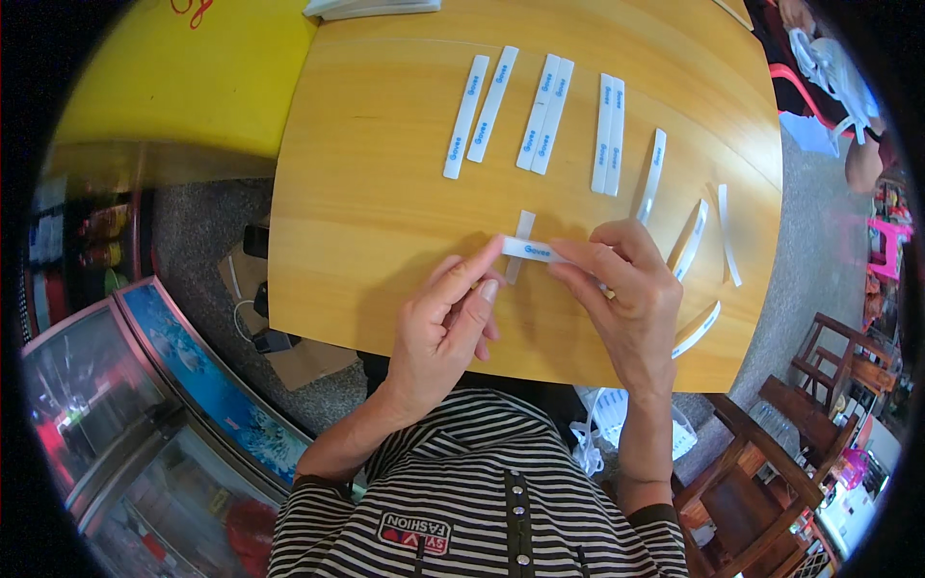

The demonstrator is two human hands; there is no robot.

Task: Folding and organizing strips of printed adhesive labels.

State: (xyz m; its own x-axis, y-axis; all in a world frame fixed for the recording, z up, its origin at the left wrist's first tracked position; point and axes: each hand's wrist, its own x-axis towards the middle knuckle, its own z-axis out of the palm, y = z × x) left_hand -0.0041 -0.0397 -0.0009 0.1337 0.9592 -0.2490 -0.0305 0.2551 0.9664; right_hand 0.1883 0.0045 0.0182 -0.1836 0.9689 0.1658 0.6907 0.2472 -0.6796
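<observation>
A short white strip with blue lettering (pixel 532 249) is stretched level between my two hands, above the near part of the table. My right hand (pixel 631 289) pinches its right end between thumb and fingers. At its left end are the fingertips of my left hand (pixel 445 323), the index finger along the tip and the other fingers curled below. A narrow pale strip (pixel 525 224) crosses behind the held one, its lower part looking translucent. Beyond my right hand lie curved, loose white strips (pixel 690 241), one of them close to my knuckles.
Lettered white strips (pixel 545 114) lie singly and in side-by-side pairs across the far part of the wooden table (pixel 366 193). A yellow surface (pixel 193 87) adjoins at the left. Glass-topped freezers (pixel 164 414) stand lower left, wooden chairs (pixel 752 501) lower right.
</observation>
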